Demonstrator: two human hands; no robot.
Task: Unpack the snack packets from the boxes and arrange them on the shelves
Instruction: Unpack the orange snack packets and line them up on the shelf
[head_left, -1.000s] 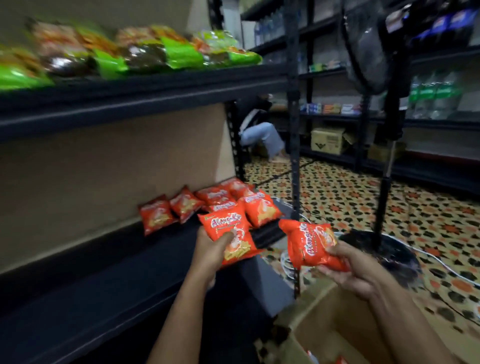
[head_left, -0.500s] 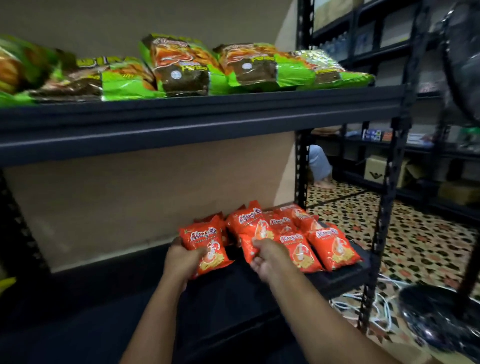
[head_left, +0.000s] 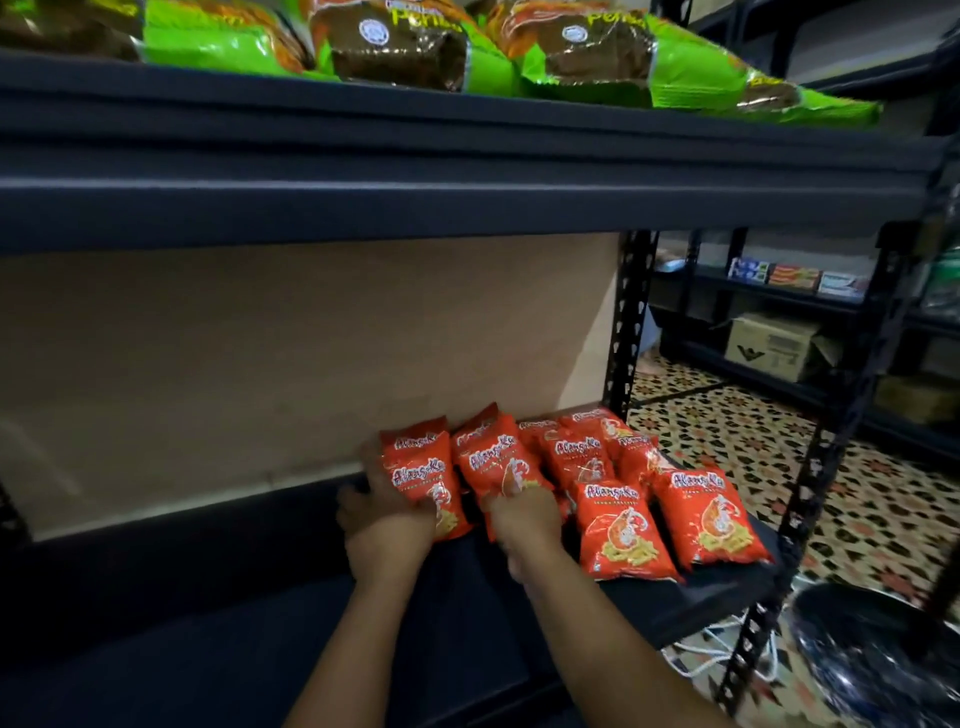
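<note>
Several red snack packets stand in rows at the right end of the dark lower shelf (head_left: 208, 597). My left hand (head_left: 387, 525) grips the leftmost red packet (head_left: 418, 475) by its lower edge, holding it upright against the row. My right hand (head_left: 524, 525) grips the bottom of the neighbouring red packet (head_left: 498, 465). Two front packets (head_left: 621, 530) lean back near the shelf's right edge. The box is out of view.
The upper shelf (head_left: 467, 171) overhead carries green and brown snack bags (head_left: 400, 47). A black perforated upright (head_left: 810, 493) stands at the right. Beyond lie a patterned tile floor (head_left: 883, 499), a cardboard box (head_left: 769, 345) on another rack, white cables and a fan base (head_left: 872, 649).
Both hands carried their red packets from beside the box up onto the lower shelf and pushed them into the row. The view moved closer to the shelf.
</note>
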